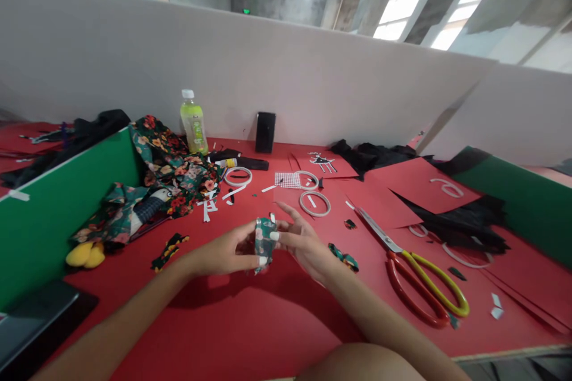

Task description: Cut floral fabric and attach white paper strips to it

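A small piece of green floral fabric (264,239) is held up between my two hands over the red tabletop. My left hand (235,247) grips it with the thumb across its lower front. My right hand (304,241) pinches its right edge between thumb and fingers, the index finger stretched out. A bit of white strip (272,217) shows at the fabric's top edge. To the right of my right hand lies a green floral scrap (343,257), and left of my left hand is a dark scrap with yellow flowers (170,251).
Large scissors (417,277) with red and yellow handles lie on the right. Tape rolls (315,203), a phone (265,132), a drink bottle (193,125) and white strips are farther back. Floral cloth (179,175) is heaped left; red sheets (429,184) and black fabric lie right.
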A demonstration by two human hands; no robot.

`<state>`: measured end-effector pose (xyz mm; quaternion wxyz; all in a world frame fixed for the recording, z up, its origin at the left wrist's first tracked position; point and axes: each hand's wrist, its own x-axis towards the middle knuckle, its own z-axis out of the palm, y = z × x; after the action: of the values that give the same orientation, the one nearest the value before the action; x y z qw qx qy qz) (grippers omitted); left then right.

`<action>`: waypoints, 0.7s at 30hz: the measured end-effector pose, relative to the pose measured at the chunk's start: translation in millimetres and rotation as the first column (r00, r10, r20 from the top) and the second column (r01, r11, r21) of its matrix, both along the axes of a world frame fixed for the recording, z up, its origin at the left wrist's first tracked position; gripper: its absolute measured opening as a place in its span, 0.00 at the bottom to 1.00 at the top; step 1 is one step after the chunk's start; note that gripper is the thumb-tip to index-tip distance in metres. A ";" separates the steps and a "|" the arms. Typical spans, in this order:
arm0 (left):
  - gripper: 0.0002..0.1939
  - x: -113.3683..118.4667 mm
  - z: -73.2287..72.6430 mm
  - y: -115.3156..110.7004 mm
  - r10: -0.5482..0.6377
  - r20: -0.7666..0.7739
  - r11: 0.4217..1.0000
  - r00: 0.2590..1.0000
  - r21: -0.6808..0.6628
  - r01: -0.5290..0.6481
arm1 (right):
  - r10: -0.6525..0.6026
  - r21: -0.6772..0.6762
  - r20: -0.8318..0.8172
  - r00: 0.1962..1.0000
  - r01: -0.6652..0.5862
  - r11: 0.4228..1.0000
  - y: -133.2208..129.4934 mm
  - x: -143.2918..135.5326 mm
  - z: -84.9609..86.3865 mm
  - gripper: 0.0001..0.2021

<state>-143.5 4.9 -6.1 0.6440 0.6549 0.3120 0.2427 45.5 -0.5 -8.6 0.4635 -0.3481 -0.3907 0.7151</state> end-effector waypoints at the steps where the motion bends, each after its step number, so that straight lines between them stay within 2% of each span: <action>1: 0.29 0.4 -0.7 -0.3 -0.002 0.004 1.000 1.000 0.003 0.002 | 0.016 -0.015 0.009 1.000 -0.016 1.000 -1.0 -0.2 -0.7 0.38; 4: 0.29 1.5 -2.9 -0.9 -0.025 -0.003 1.000 1.000 0.001 0.025 | 0.031 -0.025 0.029 0.999 -0.030 0.999 -2.9 -0.7 -2.8 0.40; 12: 0.34 -1.8 -3.1 5.3 -0.005 -0.035 1.000 0.999 -0.030 0.004 | -0.080 0.016 -0.001 0.997 0.080 0.997 0.8 -0.7 -1.4 0.39; 17: 0.32 -5.9 -2.8 13.4 0.097 -0.094 0.995 0.991 0.039 -0.093 | -0.220 -0.008 -0.006 0.976 0.220 0.976 4.1 -0.7 -2.7 0.40; 21: 0.29 -7.1 -6.5 17.7 0.164 -0.080 0.985 0.983 0.075 -0.158 | -0.272 0.005 0.006 0.962 0.272 0.962 5.5 -0.3 -5.2 0.41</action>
<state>-150.6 22.7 -12.6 0.5855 0.6591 0.3827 0.2763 45.2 5.0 -13.8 0.5565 -0.3998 -0.3421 0.6429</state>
